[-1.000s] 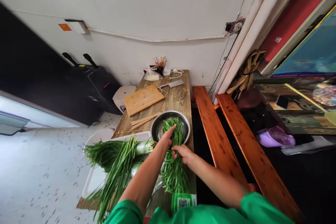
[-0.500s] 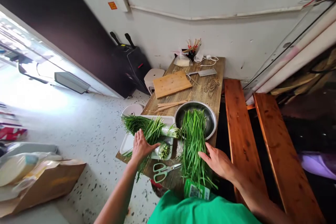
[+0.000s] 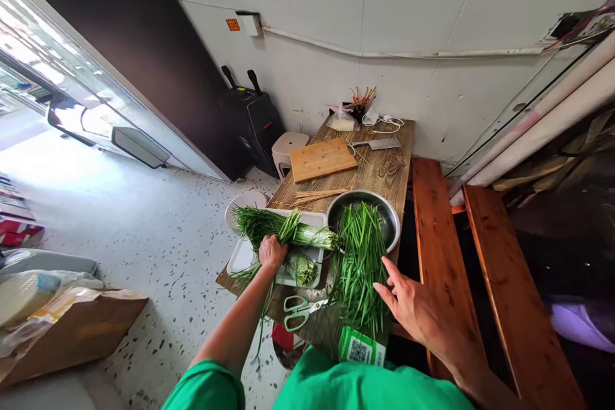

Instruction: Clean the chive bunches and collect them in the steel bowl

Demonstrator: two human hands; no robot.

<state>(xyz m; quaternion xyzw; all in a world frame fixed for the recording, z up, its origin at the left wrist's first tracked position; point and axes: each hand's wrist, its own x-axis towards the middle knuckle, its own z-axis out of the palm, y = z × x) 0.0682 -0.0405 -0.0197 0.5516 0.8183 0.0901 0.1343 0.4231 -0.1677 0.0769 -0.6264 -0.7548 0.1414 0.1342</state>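
My left hand is closed around a bunch of garlic chives at the white tray. Another bundle, its pale stems wrapped, lies across that tray, and a smaller bundle of cut stems sits nearer me. Loose garlic chives hang from the steel bowl over the table's near end. Just right of them my right hand is held open, fingers spread, holding nothing. Scissors with pale green handles rest between the tray and the loose chives.
Farther back on the wooden table are skewers, a cutting board and a cleaver. A green card with a QR code lies at the near edge. Wooden benches stand to the right.
My left hand went from open, fingers spread, to closed around the chives in the tray. My right hand drew slightly right, away from the loose chives. The view shifted a little.
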